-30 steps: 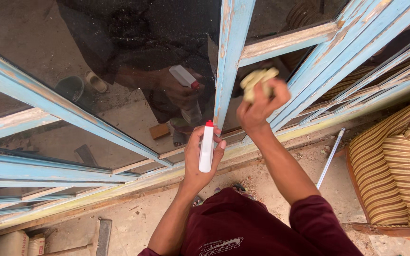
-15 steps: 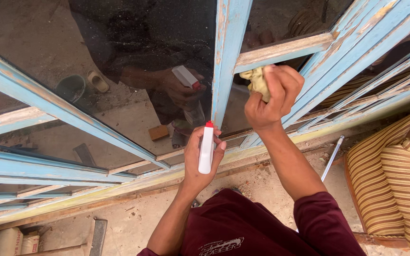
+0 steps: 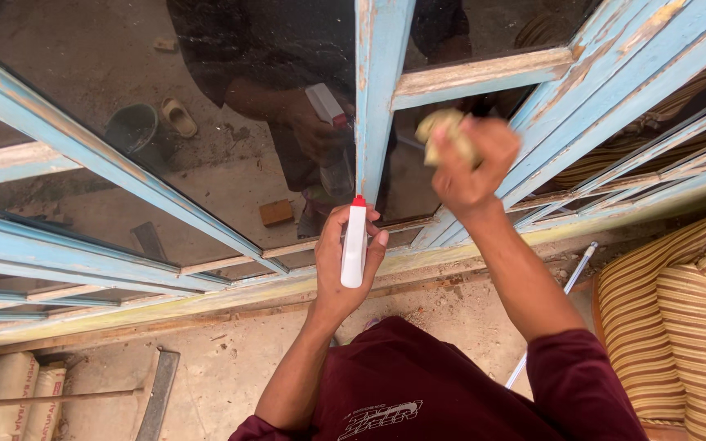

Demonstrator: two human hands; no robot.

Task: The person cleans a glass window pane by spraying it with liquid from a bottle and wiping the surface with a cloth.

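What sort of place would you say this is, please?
Probably a home under renovation or a workshop yard: worn blue wooden window frames with peeling paint, sawdust and debris on the concrete floor, and sacks stacked at lower left.

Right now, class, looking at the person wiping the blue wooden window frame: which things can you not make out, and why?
- Crumpled yellow cloth, head view: blurred, mostly covered by the right hand.
- White spray bottle with red cap: its nozzle faces away; the left hand wraps its sides.
- Striped cushioned chair: cut off by the right edge.
- Dark glass pane: reflections hide what lies behind.
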